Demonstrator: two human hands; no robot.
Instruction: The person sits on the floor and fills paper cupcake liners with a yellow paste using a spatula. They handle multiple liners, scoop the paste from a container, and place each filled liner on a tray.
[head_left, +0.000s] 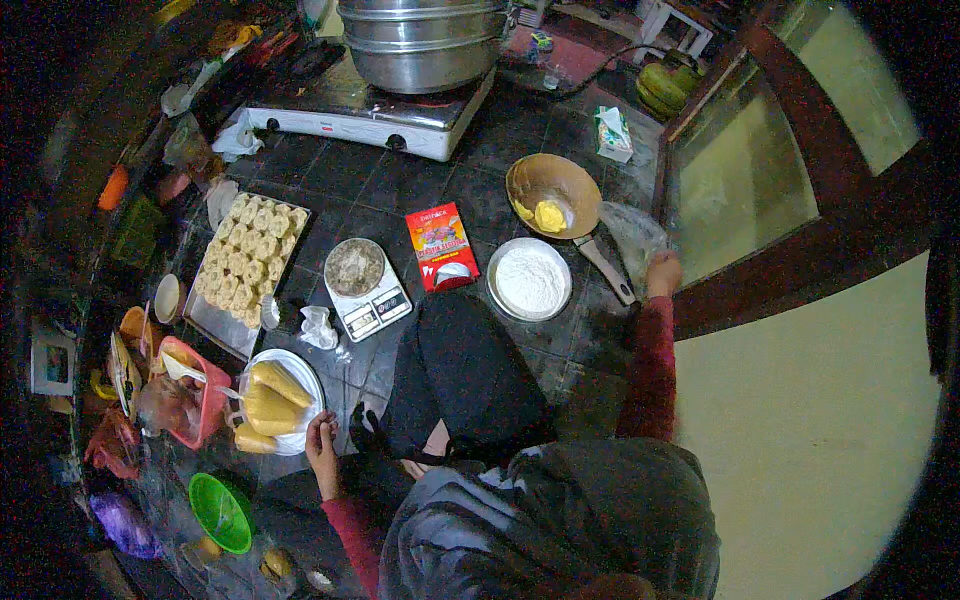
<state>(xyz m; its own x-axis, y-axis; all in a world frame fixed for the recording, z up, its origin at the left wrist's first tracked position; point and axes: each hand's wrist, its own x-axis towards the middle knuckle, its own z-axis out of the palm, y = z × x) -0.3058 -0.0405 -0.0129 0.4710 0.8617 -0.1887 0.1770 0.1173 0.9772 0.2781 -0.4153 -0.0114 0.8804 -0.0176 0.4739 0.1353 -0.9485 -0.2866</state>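
Note:
My right hand (664, 274) is closed on the edge of a clear plastic bag (634, 236) beside the wok. My left hand (322, 435) is at the rim of a white plate (316, 375) that bears plastic bags of yellow filling (271, 409); whether its fingers grip anything I cannot tell. The brown wok (555, 176), its handle towards me, holds a yellow lump (550, 216). Below it stands a bowl of white powder (529, 279). A red box (442, 246) lies left of that, then a digital kitchen scale (369, 311) with a round metal container (355, 268) on it.
A metal tray (214, 322) of pale shaped dough pieces (251, 255) lies at left. Beyond are a gas stove (352, 127) with a large metal steamer (424, 45), and a tissue box (613, 135). A pink basket (214, 405) and a green basket (221, 512) stand at lower left. A wood-framed glass door (739, 187) is at right.

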